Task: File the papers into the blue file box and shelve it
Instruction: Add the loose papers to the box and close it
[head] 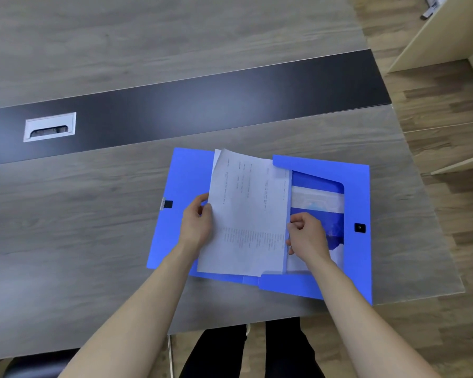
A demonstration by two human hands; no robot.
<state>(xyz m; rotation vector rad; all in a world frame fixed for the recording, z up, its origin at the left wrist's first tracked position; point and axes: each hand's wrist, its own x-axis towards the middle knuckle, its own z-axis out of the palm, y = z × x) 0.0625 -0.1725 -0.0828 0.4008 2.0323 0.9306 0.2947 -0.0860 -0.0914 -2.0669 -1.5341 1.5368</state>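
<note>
Gripping the papers [246, 214] by both long edges, the left hand [195, 225] pinches one side and the right hand [306, 236] the other, apparently to keep the sheets squared while they settle into the blue file box [358, 203]. It lies opened flat on the table [93, 219] near the front edge, glossy blue, its black clasp [359, 227] undone, shelving not yet begun.

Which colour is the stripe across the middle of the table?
Black stripe, in the head view.
</note>
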